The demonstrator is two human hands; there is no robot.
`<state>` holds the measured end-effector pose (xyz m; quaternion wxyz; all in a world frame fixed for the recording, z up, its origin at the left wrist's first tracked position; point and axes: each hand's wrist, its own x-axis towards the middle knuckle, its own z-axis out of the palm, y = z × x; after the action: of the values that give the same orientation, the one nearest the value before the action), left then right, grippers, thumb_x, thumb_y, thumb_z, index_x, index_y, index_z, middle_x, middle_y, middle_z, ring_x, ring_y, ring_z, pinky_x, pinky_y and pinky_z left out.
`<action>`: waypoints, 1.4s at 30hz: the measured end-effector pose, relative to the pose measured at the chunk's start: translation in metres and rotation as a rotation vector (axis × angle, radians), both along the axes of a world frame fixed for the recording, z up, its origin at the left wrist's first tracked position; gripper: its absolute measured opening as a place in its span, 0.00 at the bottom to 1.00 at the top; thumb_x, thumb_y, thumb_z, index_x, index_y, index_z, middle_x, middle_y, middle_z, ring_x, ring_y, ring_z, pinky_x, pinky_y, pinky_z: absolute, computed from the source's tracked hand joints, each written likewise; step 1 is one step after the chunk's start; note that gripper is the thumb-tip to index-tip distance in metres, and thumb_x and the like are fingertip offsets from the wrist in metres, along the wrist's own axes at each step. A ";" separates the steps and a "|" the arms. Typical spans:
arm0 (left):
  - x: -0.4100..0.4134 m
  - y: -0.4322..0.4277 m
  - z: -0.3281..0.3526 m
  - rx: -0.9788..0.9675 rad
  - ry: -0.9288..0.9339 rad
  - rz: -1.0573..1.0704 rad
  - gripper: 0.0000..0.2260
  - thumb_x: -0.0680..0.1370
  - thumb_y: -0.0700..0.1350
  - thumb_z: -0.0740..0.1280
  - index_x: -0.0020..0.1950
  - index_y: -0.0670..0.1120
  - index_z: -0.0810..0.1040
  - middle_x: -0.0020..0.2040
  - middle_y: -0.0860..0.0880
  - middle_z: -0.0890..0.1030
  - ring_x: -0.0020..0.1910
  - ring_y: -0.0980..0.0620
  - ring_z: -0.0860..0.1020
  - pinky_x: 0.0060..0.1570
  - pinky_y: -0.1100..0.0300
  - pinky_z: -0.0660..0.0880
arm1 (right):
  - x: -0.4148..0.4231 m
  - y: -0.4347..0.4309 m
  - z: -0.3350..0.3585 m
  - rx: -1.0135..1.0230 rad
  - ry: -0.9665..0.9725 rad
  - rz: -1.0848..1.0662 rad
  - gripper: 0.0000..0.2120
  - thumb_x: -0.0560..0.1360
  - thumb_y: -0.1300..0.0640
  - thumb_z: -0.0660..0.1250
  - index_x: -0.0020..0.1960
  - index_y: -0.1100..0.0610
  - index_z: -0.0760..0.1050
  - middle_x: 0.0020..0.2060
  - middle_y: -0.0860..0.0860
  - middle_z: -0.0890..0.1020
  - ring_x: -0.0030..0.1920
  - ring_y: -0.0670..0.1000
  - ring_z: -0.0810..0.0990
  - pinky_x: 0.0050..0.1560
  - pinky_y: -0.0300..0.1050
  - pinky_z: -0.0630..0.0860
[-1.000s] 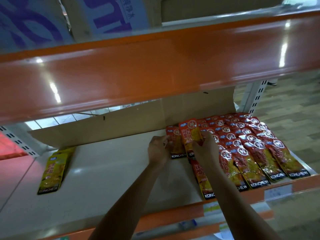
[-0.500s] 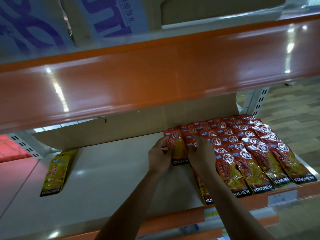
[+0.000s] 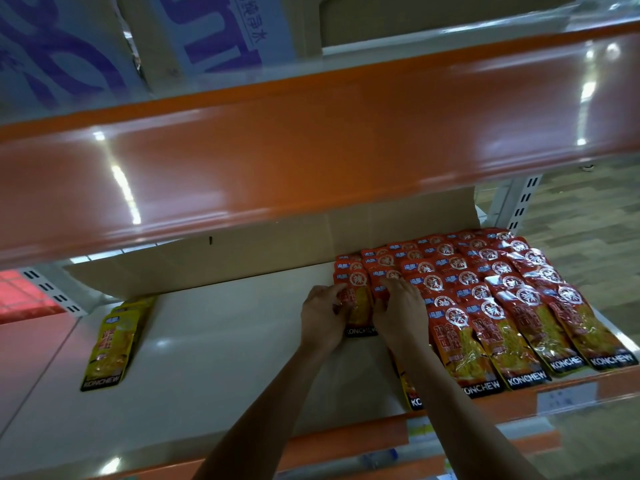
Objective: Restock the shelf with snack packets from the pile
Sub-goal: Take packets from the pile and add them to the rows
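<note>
Bare shelf lies open between the yellow packets and red packets; the orange upper shelf overhangs, a cardboard sheet closes the back

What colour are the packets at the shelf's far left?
Yellow with a black bottom band; the packets show best in the head view.

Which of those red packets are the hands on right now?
The leftmost red packet, with bare shelf on its left: the left hand and right hand hold its two sides.

Left hand and right hand hold a red packet on the shelf.
</note>
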<state>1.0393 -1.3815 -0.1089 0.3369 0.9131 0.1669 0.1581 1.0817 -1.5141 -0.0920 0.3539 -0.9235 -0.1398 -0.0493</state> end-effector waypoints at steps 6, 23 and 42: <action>0.002 0.000 -0.001 0.056 0.030 0.015 0.17 0.78 0.46 0.68 0.67 0.50 0.75 0.60 0.46 0.77 0.53 0.52 0.78 0.56 0.65 0.71 | -0.002 -0.001 0.001 0.017 -0.009 0.004 0.18 0.77 0.60 0.63 0.66 0.59 0.72 0.63 0.54 0.76 0.65 0.53 0.70 0.67 0.46 0.63; -0.084 0.062 0.010 0.223 -0.038 0.184 0.17 0.79 0.50 0.64 0.67 0.49 0.74 0.64 0.49 0.76 0.62 0.50 0.72 0.56 0.67 0.65 | -0.070 0.085 0.006 -0.015 -0.053 0.234 0.20 0.75 0.61 0.62 0.67 0.57 0.71 0.64 0.52 0.75 0.66 0.52 0.70 0.67 0.45 0.65; -0.357 0.275 0.031 0.358 0.016 0.491 0.17 0.79 0.48 0.64 0.67 0.47 0.76 0.64 0.48 0.78 0.63 0.46 0.73 0.62 0.55 0.69 | -0.313 0.326 0.011 -0.034 -0.111 0.605 0.19 0.74 0.61 0.63 0.65 0.55 0.73 0.63 0.53 0.76 0.64 0.54 0.71 0.66 0.45 0.65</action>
<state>0.6818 -1.1066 -0.0778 0.1207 0.8915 0.3548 0.2544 0.7687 -1.1878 -0.0812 0.3288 -0.8416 -0.4284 0.0105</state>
